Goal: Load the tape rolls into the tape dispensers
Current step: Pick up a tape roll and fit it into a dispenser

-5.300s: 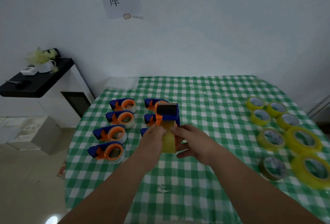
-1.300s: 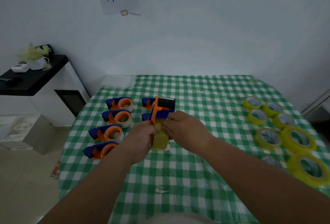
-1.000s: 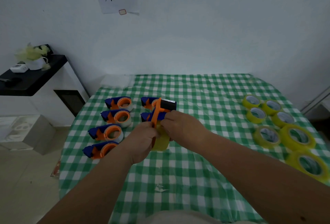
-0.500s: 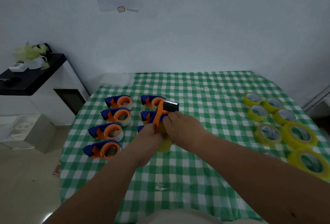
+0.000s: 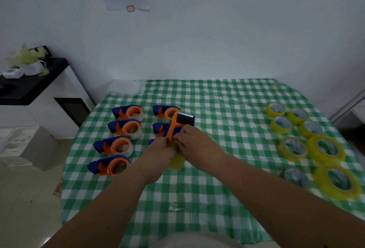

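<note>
Both hands meet at the tape dispenser [image 5: 178,124]: left hand [image 5: 158,154] grips its orange handle, right hand [image 5: 194,142] pinches beside it, its long axis pointing away toward the wall.

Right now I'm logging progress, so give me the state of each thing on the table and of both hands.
Held dispenser: lifted off the cloth, gripped by both hands.
Yellow tape roll: in the held dispenser, mostly hidden by the hands.
Left hand: gripping the dispenser.
Right hand: pinching at the dispenser.
Four dispensers in the left column: loaded, lying on the cloth.
Loose yellow rolls: lying flat, not loaded.
</note>
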